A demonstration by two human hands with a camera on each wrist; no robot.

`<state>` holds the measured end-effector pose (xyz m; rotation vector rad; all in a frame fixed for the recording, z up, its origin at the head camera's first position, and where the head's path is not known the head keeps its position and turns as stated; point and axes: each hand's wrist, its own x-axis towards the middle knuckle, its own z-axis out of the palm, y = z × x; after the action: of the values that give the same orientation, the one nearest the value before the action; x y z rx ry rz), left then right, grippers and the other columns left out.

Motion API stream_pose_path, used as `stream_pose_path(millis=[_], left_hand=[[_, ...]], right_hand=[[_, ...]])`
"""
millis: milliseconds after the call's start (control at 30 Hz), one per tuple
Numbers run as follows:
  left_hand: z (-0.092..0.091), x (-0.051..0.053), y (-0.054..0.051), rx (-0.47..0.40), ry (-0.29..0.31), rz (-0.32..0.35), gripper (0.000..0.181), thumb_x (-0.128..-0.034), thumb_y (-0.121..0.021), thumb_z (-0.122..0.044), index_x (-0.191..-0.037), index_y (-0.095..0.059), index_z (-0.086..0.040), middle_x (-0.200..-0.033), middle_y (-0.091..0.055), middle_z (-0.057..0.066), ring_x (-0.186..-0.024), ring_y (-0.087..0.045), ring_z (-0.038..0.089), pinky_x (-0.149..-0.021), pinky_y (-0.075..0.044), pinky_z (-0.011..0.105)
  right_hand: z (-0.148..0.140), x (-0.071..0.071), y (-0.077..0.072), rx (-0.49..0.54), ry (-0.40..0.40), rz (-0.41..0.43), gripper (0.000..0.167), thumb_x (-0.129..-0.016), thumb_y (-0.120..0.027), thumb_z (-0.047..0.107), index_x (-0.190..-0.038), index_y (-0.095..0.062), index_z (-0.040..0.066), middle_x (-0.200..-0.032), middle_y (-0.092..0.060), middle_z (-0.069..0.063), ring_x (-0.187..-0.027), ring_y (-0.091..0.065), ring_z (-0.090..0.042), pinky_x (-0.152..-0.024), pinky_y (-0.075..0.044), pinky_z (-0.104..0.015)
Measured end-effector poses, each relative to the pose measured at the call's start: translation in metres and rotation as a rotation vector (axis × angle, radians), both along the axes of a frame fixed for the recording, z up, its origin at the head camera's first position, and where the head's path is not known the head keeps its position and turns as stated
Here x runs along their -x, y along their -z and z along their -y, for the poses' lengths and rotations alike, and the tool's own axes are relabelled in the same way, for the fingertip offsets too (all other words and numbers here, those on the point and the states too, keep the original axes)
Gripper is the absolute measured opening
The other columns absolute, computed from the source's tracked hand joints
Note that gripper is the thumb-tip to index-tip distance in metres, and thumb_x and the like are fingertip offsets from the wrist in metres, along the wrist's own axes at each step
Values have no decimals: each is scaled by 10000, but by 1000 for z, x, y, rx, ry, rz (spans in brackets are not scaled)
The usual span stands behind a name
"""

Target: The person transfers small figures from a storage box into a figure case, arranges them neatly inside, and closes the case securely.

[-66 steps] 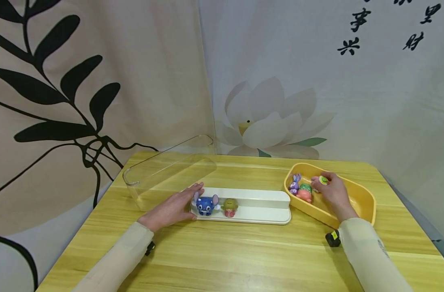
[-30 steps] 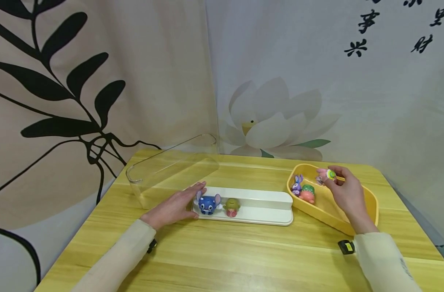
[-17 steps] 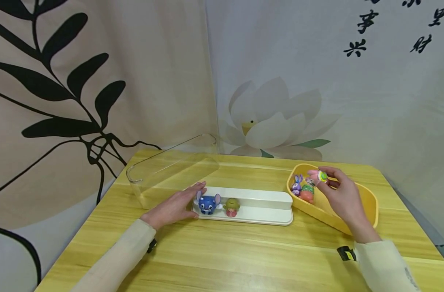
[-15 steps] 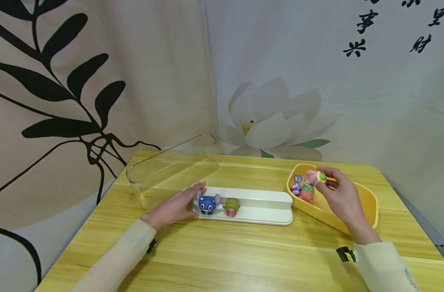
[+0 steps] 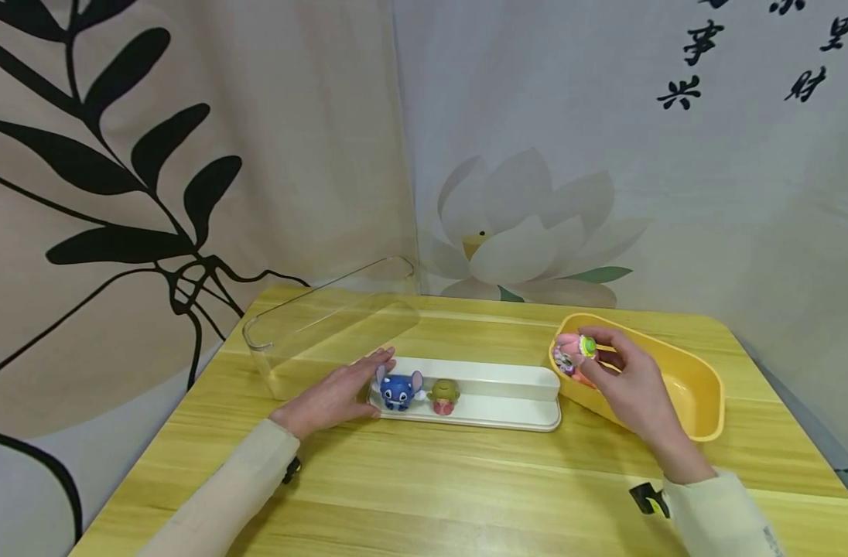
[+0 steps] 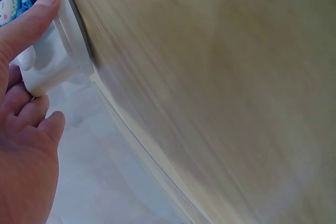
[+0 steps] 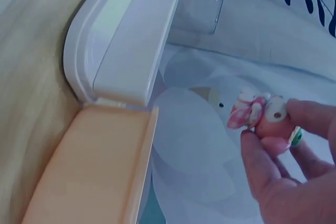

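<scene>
My right hand [image 5: 636,387] pinches a small pink figurine [image 5: 572,345] between thumb and fingers, above the left end of the yellow tray [image 5: 702,371]. In the right wrist view the figurine [image 7: 273,121] shows a pink-and-white checked outfit and a green-and-yellow detail. My left hand [image 5: 333,394] holds the left end of a white stepped display base [image 5: 507,398], thumb on the front edge and fingers at the back. On the base's lower step stand a blue big-eared figurine [image 5: 398,391] and an olive-green figurine [image 5: 444,395]. Other figurines in the tray are mostly hidden by the right hand and its figurine.
A clear plastic cover [image 5: 326,325] lies behind the left hand, near the back left of the wooden table [image 5: 424,487]. The yellow tray's left end sits close to the base's right end. A printed curtain [image 5: 292,139] hangs behind the table.
My right hand has lifted the pink figurine out of the tray's middle and carried it left, over the other figurines. The left hand stays at the base.
</scene>
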<state>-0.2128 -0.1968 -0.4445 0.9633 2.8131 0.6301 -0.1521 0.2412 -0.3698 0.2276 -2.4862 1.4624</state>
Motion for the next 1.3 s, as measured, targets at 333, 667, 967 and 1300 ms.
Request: stream_pose_path(millis=[333, 667, 967, 1300], left_hand=[[1, -2, 0, -15, 10, -7, 930, -854, -863, -213, -1615, -348, -74, -1695, -253, 139, -1528, -301, 333, -1222, -313, 504], [-1, -2, 0, -19, 6, -12, 935, -841, -873, -206, -1609, -357, -68, -1688, -268, 144, -1525, -309, 332, -1215, -325, 499], [0, -2, -1, -18, 9, -15, 931, -858, -862, -210, -1619, -341, -78, -1698, -255, 117, -1530, -300, 325, -1218, -324, 503], [1, -1, 1, -16, 10, -11, 926, -854, -866, -214, -1613, -354, -75, -1695, -258, 125, -1534, -292, 319, -1224, -310, 502]], right_hand=[[28, -2, 15, -23, -125, -64, 356, -969, -748, 125, -1307, -652, 70, -1226, -682, -85, -988, -696, -73, -832, -594, -170], [57, -1, 32, 5, -247, -31, 348, -933, -779, 86, -1268, -685, 89, -1244, -678, -67, -1028, -686, -224, -889, -611, -280], [71, 0, 35, -20, -261, 11, 369, -936, -788, 142, -1288, -686, 99, -1209, -694, -58, -986, -694, -180, -904, -614, -327], [79, 8, 45, -74, -292, -7, 414, -918, -794, 84, -1311, -672, 39, -1238, -708, -75, -1035, -719, -216, -907, -617, -345]])
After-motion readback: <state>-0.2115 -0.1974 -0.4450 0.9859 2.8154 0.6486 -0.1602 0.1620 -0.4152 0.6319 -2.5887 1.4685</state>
